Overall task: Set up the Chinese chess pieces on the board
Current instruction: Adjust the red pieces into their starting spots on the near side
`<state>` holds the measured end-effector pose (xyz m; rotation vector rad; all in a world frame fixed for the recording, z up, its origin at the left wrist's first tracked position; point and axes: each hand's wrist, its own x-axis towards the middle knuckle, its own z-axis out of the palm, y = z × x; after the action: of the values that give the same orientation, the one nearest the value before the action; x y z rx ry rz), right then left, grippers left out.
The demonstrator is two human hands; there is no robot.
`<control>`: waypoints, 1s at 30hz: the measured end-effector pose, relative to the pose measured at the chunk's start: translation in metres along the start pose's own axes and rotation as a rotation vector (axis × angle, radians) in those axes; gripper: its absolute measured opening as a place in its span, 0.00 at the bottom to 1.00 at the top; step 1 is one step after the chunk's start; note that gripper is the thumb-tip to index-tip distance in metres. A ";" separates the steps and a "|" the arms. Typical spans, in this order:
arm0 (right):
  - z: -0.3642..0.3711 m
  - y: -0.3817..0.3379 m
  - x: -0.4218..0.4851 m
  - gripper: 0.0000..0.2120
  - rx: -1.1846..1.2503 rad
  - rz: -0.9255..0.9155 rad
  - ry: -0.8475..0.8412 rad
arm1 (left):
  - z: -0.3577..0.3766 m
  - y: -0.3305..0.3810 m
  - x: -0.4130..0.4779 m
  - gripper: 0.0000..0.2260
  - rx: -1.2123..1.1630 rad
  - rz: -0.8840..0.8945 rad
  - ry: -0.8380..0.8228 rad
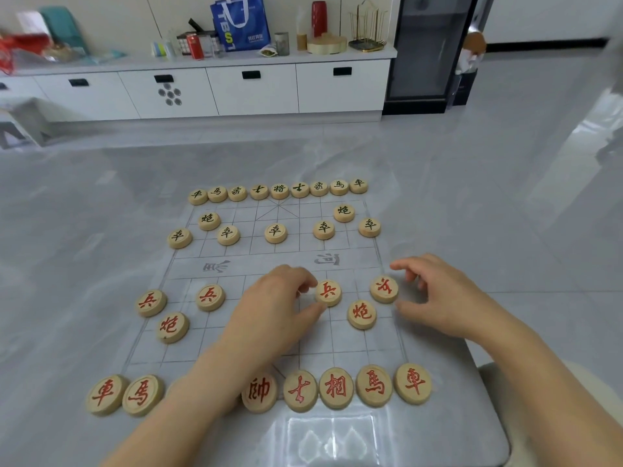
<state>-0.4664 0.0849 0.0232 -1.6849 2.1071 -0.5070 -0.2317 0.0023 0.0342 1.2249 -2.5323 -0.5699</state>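
My left fingers [312, 312] pinch a soldier [328, 293] by its rim, beside the cannon [361, 314]. My right fingers [414, 264] are spread and hold nothing. Likely light, hard, slick wood.

The river band [357, 261] lies open between black soldiers [275, 232] and red soldiers [210, 297]. The left forearm [215, 372] bars the near middle; bare squares [364, 345] remain to its right, before the back row [336, 387].

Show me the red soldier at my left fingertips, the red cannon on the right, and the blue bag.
red soldier [328, 292]: head view, middle of top face.
red cannon [361, 314]: head view, middle of top face.
blue bag [241, 28]: head view, front panel.
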 end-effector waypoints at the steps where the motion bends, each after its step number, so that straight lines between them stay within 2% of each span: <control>1: 0.002 -0.001 0.000 0.28 -0.035 0.001 -0.029 | 0.000 0.001 0.005 0.15 0.011 -0.002 -0.002; 6: 0.007 -0.005 0.006 0.27 -0.063 -0.021 -0.032 | 0.013 0.006 0.016 0.21 0.085 -0.047 -0.103; 10: 0.011 -0.004 0.009 0.23 -0.085 -0.038 -0.021 | 0.018 0.006 0.018 0.22 0.086 -0.084 -0.083; 14: 0.008 -0.002 0.008 0.28 -0.021 -0.008 -0.038 | 0.019 0.004 0.019 0.21 0.076 -0.074 -0.077; 20: 0.008 -0.003 0.008 0.15 -0.016 -0.001 -0.045 | 0.021 0.003 0.020 0.17 0.075 -0.056 -0.054; 25: 0.005 -0.002 0.006 0.26 0.048 0.034 -0.075 | 0.021 0.003 0.021 0.18 0.078 -0.059 -0.058; 30: 0.008 -0.004 0.009 0.17 0.000 0.039 -0.029 | 0.022 0.003 0.021 0.17 0.082 -0.058 -0.055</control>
<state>-0.4610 0.0753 0.0172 -1.6379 2.1154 -0.4678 -0.2554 -0.0075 0.0182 1.3321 -2.5971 -0.5241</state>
